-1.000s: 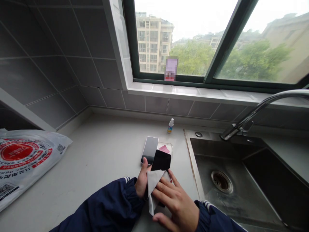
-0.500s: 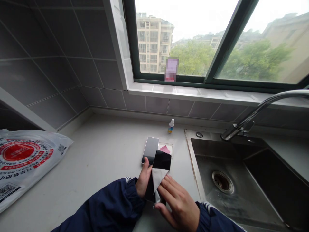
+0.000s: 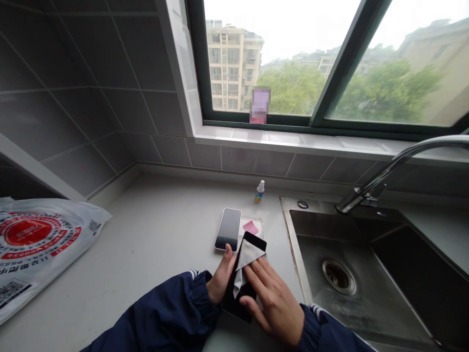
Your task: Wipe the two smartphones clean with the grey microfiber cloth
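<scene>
1 phone (image 3: 229,229) on likely stone countertop (image 3: 157,234)

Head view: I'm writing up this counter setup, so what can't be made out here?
All in the head view:
- Middle of the black phone: hidden by the grey cloth and right hand.
- Label on the small bottle: too small to read.
- Patch at the window: blurred, so what it shows cannot be told.
- White plastic bag: cut off by the left edge.
</scene>
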A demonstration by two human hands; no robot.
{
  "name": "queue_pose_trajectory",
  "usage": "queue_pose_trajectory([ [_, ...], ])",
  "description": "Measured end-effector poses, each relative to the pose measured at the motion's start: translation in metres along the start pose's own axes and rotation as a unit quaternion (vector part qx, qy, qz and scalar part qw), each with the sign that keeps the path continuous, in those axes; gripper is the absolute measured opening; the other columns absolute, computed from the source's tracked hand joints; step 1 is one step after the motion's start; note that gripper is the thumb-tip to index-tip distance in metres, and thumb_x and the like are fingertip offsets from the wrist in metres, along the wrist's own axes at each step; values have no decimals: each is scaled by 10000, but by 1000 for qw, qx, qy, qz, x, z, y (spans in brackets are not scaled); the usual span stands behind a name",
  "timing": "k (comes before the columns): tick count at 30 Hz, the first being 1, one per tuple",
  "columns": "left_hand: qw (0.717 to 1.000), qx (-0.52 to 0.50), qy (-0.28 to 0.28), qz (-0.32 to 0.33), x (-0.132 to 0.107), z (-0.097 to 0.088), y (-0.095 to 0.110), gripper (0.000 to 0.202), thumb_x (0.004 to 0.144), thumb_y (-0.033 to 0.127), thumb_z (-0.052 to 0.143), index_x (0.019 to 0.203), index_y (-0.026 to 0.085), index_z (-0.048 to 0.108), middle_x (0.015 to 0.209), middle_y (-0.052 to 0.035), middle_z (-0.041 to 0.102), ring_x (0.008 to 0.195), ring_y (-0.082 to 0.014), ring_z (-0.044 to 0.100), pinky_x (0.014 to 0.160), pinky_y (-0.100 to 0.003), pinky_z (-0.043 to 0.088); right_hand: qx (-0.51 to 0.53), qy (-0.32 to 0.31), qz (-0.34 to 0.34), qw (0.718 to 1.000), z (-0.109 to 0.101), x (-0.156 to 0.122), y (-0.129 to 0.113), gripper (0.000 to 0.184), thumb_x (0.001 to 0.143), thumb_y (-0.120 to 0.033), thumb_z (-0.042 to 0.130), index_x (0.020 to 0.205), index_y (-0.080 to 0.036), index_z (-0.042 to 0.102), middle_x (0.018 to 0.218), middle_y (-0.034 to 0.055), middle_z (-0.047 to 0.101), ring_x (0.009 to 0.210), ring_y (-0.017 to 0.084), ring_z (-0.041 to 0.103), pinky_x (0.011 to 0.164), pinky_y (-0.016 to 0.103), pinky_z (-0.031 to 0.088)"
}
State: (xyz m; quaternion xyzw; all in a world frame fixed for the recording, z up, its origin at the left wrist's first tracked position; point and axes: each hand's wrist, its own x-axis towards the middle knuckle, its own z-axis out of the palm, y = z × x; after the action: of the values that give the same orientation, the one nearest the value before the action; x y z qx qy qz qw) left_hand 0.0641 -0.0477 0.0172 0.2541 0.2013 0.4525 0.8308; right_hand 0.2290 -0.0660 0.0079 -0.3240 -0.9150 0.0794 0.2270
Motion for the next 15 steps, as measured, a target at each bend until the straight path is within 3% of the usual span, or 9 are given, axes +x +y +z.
queue_pose_trajectory([
  [5,1000,-6,-6,0,0,-1,-1,748,818,733,489,1197,111,657,1154,-155,705,1200,-308,586,1080,-397,384,-23,6,21,1000,3,-2,6,581,978,-393,499,1433,-43,408,1458,237,447,1391,377,386,1099,558,411],
  [11,997,-4,67,-26,0,-15,-2,783,794,777,466,956,45,692,860,-191,729,981,-335,678,969,-438,460,90,-62,-73,991,-12,8,-10,577,952,-469,535,1369,-77,460,1398,198,510,1372,315,417,1187,514,293],
  [15,995,-20,93,-32,-2,-18,-3,847,792,823,377,1031,58,652,792,-166,707,862,-313,695,870,-442,494,128,-38,-110,985,-16,9,-14,472,973,-431,499,1285,-78,525,1286,193,586,1295,301,493,1171,503,322],
])
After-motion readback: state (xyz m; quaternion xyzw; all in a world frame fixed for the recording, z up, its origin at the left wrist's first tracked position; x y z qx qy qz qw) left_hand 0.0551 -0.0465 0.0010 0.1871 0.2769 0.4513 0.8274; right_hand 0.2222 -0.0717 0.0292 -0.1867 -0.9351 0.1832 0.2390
